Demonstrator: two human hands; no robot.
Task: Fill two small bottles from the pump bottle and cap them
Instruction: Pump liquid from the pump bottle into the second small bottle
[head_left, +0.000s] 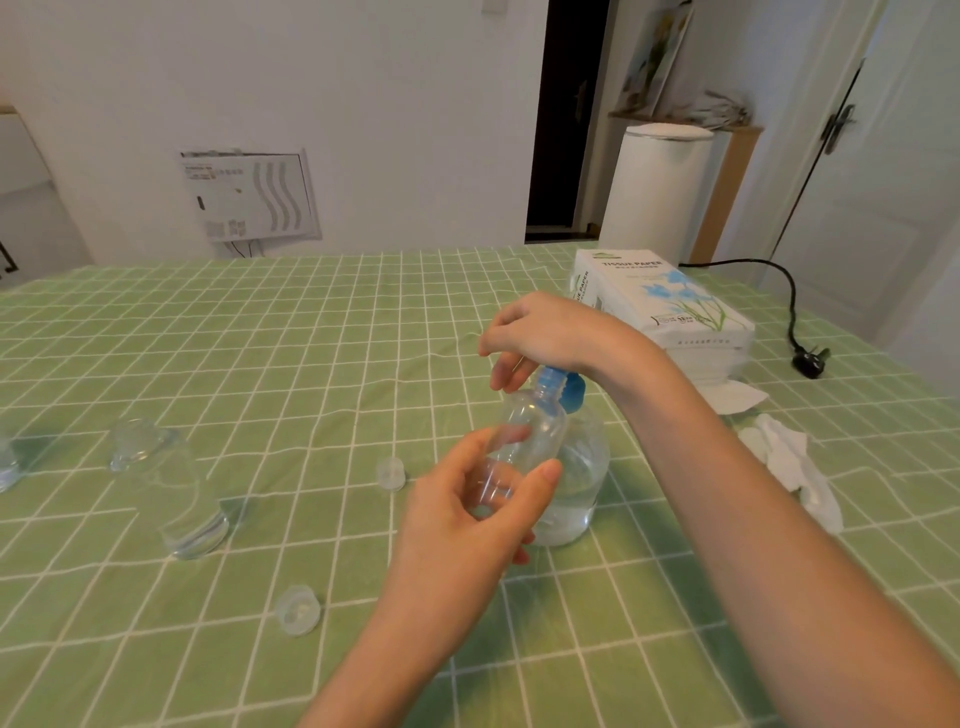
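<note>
My left hand (470, 512) grips a small clear bottle (530, 431), holding it tilted with its open mouth right under the blue pump spout (550, 382). My right hand (545, 332) rests on top of the blue pump head of the clear pump bottle (582, 478), which stands on the table behind the small bottle and holds clear liquid. A second small clear bottle (171, 478) stands uncapped at the left. Two clear caps lie loose on the cloth: one cap (390, 474) near the middle, another cap (297, 610) closer to me.
The table wears a green checked cloth (260, 364). A tissue paper pack (670, 306) sits at the back right, with crumpled white tissues (789, 462) beside my right arm. A black cord and plug (808, 361) lie at the right edge. Part of a clear object (6, 462) shows at the far left.
</note>
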